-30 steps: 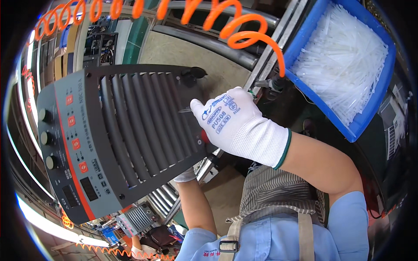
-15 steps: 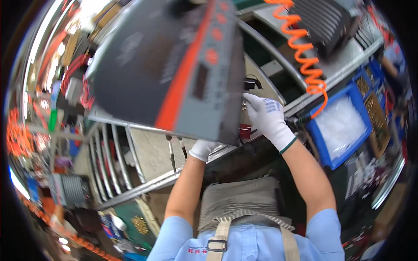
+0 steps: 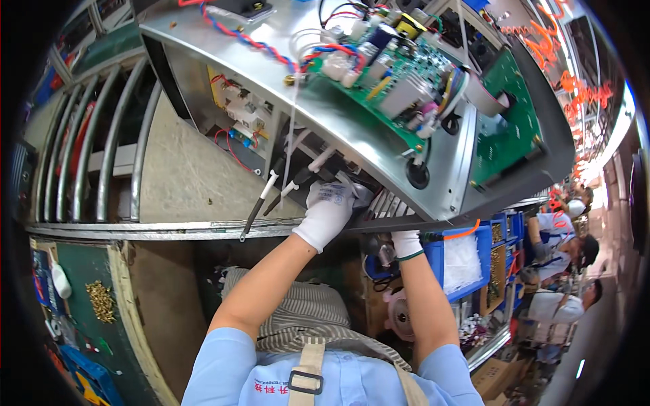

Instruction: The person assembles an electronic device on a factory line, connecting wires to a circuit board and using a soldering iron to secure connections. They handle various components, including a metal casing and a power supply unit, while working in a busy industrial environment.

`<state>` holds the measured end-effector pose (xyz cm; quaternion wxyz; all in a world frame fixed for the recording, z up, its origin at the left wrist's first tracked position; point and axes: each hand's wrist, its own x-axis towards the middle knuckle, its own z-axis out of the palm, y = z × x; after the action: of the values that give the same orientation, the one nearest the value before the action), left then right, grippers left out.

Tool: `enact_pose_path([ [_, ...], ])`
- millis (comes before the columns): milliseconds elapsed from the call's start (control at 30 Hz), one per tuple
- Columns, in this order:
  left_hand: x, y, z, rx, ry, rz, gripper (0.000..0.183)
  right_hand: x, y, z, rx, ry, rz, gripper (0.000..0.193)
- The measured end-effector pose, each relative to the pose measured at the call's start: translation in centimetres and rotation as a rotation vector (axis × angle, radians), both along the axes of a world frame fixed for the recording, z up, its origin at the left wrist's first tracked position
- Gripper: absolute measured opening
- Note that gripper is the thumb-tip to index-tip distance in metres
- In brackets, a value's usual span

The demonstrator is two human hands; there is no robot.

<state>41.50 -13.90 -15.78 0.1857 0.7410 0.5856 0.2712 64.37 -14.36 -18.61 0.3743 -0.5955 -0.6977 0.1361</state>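
Left of the chassis (image 3: 217, 61), the board (image 3: 183, 172) offers passage; leads (image 3: 267, 186) beside the chassis obstruct your left hand (image 3: 330, 208).

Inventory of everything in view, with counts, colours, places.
Machine: 1, grey and silver, upper centre
Circuit boards: at least 2, green, in machine
Twisted wires: count unclear, red and blue, atop machine
Leads: at least 2, black and white, left of left hand
Rollers: several, silver, left
Bin: 1, blue, right
Strips: many, white, in bin
Table: 1, green, lower left
Bits: one pile, brass-coloured, on table
Coiled hoses: several, orange, upper right
People: at least 2, light clothing, right
Rim clutter: too small to count
Left hand: 1, white glove, at machine's lower edge
Right hand: 1, white glove, partly hidden
Apron: 1, striped grey, bottom
Shirt: 1, light blue, bottom
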Motion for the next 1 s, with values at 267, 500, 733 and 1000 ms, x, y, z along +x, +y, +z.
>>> enact_pose_path([
  [267,-1.0,-1.5,0.4,0.165,-0.179,0.067,0.017,0.1,-0.3,-1.6,-0.068,0.118,-0.008,0.034],
  [500,1.5,-1.3,-1.4,-0.012,-0.671,0.193,0.015,0.0,-0.6,-0.8,-0.086,0.159,-0.025,0.032],
  [733,-1.5,-0.6,-0.1,-0.017,-0.675,-0.051,0.017,0.3,-0.5,-0.1,-0.098,0.235,-0.049,0.031],
  [1000,-5.5,2.5,7.5,-0.964,-0.483,-0.357,0.036,0.6,-1.2,0.3,-0.150,0.364,-0.087,0.030],
])
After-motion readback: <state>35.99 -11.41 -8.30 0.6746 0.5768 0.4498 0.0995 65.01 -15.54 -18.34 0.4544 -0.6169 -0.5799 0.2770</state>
